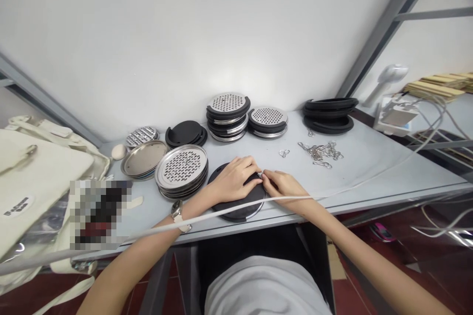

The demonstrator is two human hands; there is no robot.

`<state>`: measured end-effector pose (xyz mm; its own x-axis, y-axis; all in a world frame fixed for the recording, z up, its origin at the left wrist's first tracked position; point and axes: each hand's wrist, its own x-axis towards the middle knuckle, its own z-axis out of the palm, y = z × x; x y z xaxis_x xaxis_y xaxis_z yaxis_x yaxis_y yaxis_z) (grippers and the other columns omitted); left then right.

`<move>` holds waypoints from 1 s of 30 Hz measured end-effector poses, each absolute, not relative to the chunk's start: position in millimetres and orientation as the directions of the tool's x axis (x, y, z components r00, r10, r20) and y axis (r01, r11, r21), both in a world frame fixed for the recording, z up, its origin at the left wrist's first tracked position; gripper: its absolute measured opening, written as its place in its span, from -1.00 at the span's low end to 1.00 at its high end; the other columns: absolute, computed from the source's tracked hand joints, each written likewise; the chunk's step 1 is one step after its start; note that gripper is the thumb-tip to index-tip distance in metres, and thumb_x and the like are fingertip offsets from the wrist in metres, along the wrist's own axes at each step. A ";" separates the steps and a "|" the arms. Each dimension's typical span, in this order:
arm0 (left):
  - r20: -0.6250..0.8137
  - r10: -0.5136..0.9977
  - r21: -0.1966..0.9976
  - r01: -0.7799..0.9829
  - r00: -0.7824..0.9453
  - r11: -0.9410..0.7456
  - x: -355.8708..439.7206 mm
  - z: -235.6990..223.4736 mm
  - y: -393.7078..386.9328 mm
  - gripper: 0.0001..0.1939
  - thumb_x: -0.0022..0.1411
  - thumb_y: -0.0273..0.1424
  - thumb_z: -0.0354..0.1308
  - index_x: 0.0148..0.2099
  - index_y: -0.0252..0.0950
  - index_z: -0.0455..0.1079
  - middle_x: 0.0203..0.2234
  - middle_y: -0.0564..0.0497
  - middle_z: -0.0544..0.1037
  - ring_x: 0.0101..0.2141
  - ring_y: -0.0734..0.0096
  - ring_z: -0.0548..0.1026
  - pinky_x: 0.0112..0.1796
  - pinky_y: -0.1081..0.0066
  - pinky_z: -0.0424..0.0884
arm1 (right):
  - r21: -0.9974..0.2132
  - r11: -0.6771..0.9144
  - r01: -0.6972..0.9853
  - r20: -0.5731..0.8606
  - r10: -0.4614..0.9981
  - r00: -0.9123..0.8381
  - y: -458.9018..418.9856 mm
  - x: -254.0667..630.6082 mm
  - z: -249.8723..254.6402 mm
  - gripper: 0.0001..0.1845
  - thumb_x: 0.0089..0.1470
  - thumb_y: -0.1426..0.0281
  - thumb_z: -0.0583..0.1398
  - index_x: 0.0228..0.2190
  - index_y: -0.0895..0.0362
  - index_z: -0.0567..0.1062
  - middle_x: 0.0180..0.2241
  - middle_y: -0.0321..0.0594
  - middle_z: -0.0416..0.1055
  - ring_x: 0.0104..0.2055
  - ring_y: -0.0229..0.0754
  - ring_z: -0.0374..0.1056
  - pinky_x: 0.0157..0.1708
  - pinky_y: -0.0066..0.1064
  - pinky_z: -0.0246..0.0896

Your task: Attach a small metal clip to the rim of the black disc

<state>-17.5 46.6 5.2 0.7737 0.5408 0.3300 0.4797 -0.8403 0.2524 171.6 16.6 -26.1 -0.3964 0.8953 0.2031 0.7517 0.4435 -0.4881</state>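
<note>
A black round disc (232,209) with a metal rim lies near the table's front edge. Over its top rests my left hand (234,179), fingers bent and thumb apart, holding it against the table. At the disc's right edge my right hand (286,189) is closed in a pinch on a small metal clip (259,174), mostly covered by the fingertips. More wire clips (323,152) lie in a loose heap to the right, with a single clip (284,153) nearer my hands. Left of the disc stands a stack of perforated metal plates (183,167).
Along the wall stand stacked perforated discs with black rims (228,115), another such stack (268,120), black discs (186,134) and black rings (328,115). Shallow metal lids (145,158) lie at left beside a cream bag (40,172). A white cable (354,186) crosses before my arms.
</note>
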 end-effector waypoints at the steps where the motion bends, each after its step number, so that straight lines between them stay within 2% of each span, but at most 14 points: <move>1: 0.330 0.541 0.252 0.480 0.774 -0.840 -17.5 5.4 46.6 -0.83 0.31 -0.36 0.01 -0.10 -0.32 0.32 -0.23 -0.07 0.36 -0.20 0.29 0.36 -0.12 0.29 0.27 | -0.494 0.442 0.749 0.201 0.896 -0.396 16.5 171.6 -25.5 -0.70 0.24 0.36 -0.08 -0.44 0.14 0.35 -0.52 -0.24 0.37 -0.52 -0.26 0.26 -0.47 -0.47 0.04; 15: 0.331 0.534 0.233 0.481 0.778 -0.845 -17.6 5.0 47.0 -0.83 0.32 -0.35 0.00 -0.14 -0.33 0.32 -0.27 -0.06 0.34 -0.24 0.31 0.35 -0.14 0.30 0.27 | -0.466 0.432 0.772 0.193 0.901 -0.388 16.2 171.7 -25.7 -0.69 0.26 0.35 -0.11 -0.46 0.12 0.30 -0.55 -0.26 0.34 -0.52 -0.25 0.26 -0.46 -0.46 0.03; 23: 0.332 0.539 0.223 0.491 0.774 -0.842 -18.3 3.9 47.4 -0.84 0.31 -0.34 0.01 -0.17 -0.32 0.31 -0.27 -0.05 0.34 -0.25 0.31 0.35 -0.14 0.31 0.27 | -0.501 0.427 0.753 0.186 0.903 -0.388 16.3 171.6 -25.2 -0.69 0.25 0.35 -0.11 -0.46 0.12 0.30 -0.55 -0.26 0.34 -0.53 -0.26 0.25 -0.46 -0.46 0.03; 30: 0.335 0.529 0.237 0.474 0.780 -0.848 -18.0 5.1 46.1 -0.84 0.30 -0.42 0.02 -0.07 -0.31 0.30 -0.22 -0.06 0.37 -0.18 0.30 0.35 -0.10 0.31 0.27 | -0.528 0.429 0.733 0.173 0.899 -0.402 17.0 172.1 -24.2 -0.72 0.21 0.36 -0.06 -0.44 0.14 0.36 -0.51 -0.22 0.39 -0.51 -0.26 0.27 -0.47 -0.47 0.05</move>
<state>-18.0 46.1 5.1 0.7798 0.5290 0.3347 0.4736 -0.8482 0.2373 172.1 17.0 -24.2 -0.4016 0.8994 0.1728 0.7333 0.4288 -0.5277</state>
